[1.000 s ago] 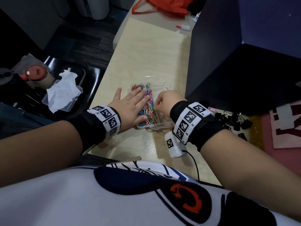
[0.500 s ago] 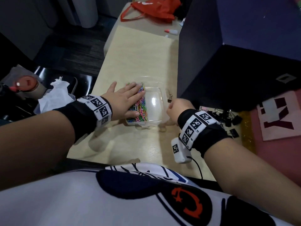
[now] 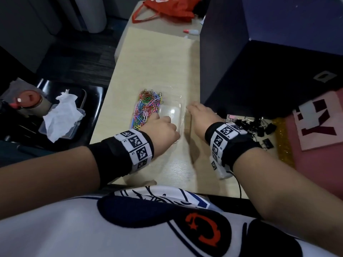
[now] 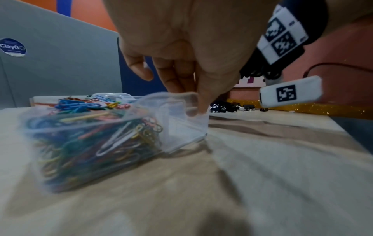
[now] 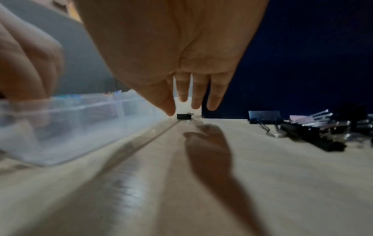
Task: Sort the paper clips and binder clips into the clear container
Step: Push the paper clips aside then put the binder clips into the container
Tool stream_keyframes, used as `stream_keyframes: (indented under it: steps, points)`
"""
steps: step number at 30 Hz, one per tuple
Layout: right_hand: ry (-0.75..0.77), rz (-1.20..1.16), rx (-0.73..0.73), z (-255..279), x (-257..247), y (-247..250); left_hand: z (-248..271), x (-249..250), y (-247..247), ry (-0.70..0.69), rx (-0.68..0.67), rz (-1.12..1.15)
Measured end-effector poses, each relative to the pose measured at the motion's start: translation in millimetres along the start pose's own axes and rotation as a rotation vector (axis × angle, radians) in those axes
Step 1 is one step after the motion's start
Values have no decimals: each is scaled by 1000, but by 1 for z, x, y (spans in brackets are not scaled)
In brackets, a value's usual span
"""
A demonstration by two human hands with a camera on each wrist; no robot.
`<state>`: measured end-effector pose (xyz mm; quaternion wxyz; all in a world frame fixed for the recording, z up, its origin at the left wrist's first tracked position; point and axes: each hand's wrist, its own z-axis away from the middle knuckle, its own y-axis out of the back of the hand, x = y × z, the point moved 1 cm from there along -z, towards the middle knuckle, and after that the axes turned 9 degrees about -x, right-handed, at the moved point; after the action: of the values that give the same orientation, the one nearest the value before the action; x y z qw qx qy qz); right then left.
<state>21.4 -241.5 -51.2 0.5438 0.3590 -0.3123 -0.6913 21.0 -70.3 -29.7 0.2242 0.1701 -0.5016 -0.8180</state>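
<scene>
left hand pinches clear container near rim, 6 o'clock; thin, light, slides | right hand spread, empty | lone binder clip at 12 o'clock: stiff, springy; pinch body

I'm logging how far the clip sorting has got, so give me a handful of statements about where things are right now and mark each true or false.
1. The coloured paper clips lie in one compartment of the clear container. True.
2. The black binder clips are already in the container. False: they lie in a heap on the table, to the right of the right hand.
3. The left hand rests at the container's near end, fingers curled over its rim. True.
4. The right hand holds a binder clip in its grip. False: its fingers are straight and hold nothing.
5. The compartment beside the paper clips holds no clips. True.
</scene>
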Motion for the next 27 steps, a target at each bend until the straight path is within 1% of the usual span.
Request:
stream_keyframes:
  steps: [2, 4, 10, 14, 17, 20, 23, 25, 27]
  points:
    - [25, 30, -52, -3, 4, -3, 2, -4, 0, -12, 6, -3]
    - [16, 11, -52, -2, 5, -8, 7, -15, -1, -8, 5, 9]
    - [81, 2, 58, 12, 13, -25, 12, -48, -3, 8, 22, 9]
    - [4, -95, 205, 25, 31, -18, 8, -61, 0, 76, 1, 27]
    - [-20, -91, 226, 31, 39, -9, 6, -63, 1, 89, -29, 36]
    - [-7, -101, 262, 32, 40, -5, 5, -54, -1, 36, -42, 1]
    - [22, -123, 323, 30, 28, -1, 6, -45, -6, -49, -56, 8]
    - [34, -94, 305, 26, 16, 3, 7, -41, -9, -135, 30, -2]
    - [-25, -58, 214, 19, 5, 4, 9, -40, -11, -211, 102, -78]
